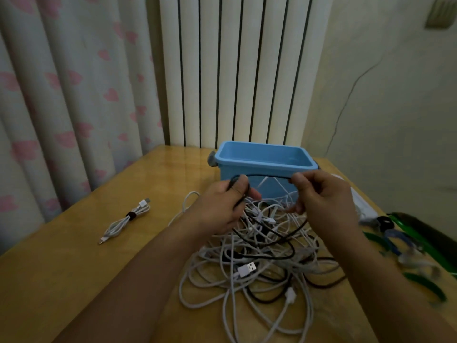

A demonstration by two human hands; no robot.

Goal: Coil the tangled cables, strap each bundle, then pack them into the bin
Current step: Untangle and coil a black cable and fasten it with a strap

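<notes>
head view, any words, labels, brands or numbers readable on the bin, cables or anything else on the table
None can be read.
Light blue plastic bin: its visible walls show no print.
White USB plug in the tangled cable pile: only a blurred mark, unreadable.
Strapped white cable bundle: no lettering visible.
Green and blue items at the right table edge: too blurred to tell.

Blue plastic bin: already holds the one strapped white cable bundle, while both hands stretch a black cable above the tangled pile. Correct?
Not quite. The head view shows the blue plastic bin empty; the strapped white cable bundle lies on the wooden table, left of the pile. The rest holds: left hand and right hand stretch a black cable above the tangled pile.
</notes>
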